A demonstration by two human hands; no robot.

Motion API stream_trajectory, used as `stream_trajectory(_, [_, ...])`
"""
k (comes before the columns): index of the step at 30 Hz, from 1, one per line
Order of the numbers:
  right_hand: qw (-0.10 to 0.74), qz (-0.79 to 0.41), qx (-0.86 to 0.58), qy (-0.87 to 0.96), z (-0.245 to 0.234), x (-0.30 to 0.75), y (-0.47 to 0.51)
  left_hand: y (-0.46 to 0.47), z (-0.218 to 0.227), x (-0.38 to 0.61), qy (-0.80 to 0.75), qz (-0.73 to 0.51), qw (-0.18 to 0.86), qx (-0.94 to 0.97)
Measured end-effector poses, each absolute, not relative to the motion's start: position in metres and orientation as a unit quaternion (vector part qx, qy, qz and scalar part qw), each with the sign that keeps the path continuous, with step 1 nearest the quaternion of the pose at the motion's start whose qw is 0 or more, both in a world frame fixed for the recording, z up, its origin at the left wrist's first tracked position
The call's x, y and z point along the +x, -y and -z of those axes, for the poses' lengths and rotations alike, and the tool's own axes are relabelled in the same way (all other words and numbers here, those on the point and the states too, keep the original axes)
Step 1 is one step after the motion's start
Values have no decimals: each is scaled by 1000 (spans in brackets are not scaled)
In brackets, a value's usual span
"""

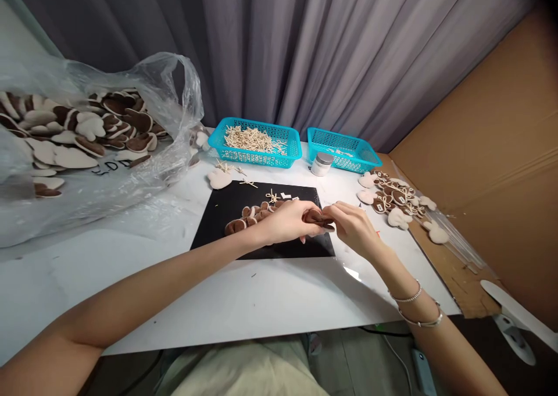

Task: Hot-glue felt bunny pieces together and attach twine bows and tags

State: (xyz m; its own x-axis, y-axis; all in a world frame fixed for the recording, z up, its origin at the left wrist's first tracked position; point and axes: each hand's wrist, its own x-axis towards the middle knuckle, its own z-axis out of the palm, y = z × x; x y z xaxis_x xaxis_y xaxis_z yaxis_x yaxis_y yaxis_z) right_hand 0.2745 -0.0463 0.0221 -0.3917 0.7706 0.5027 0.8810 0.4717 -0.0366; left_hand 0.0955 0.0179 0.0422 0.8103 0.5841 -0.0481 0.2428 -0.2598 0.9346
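Over the right part of a black mat (213, 210), both hands meet at a brown fabric piece (317, 217). My left hand (291, 220) is closed around its left side. The fingers of my right hand (351, 221) pinch its right end. Under and behind my left wrist lie several brown and cream plush pieces (238, 226), partly covered by the arm. A small cream bow (272, 196) and a white label (286, 196) rest on the mat just beyond my left hand.
A blue basket (261, 159) holds many cream bows; another blue basket (366, 164) stands behind a grey-lidded jar (321, 164). Bow-trimmed plush pieces (399, 197) lie at right. A clear plastic bag (143, 192) full of brown and cream pieces fills the left. A cardboard panel (492, 122) borders the right.
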Motion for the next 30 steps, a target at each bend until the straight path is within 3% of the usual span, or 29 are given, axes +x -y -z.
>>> stream_trajectory(5, [317,-180,-547,754,-23,274,47,-17,-48,93,-260,-143,568,768])
stream_trajectory(9, [379,-276,-573,672,-18,266,56,-24,-50,94,-247,-129,671,687])
stream_trajectory(12, [382,-179,-575,700,-10,258,69,-31,-46,95,-227,-120,764,592])
stream_trajectory(15, [317,61,-534,781,-7,252,83,-30,-42,97,-231,-130,782,564])
stream_trajectory(18, [219,283,-464,810,-11,249,88,-19,-41,99,-274,-162,698,641])
stream_trajectory(21, [178,378,-423,804,-16,250,83,-8,-42,99,-292,-193,574,740])
stream_trajectory(25, [210,334,-441,806,-14,258,67,-3,-45,96,-262,-202,460,824])
stream_trajectory(30, [342,53,-531,773,-7,267,54,-7,-46,94,-242,-190,445,841])
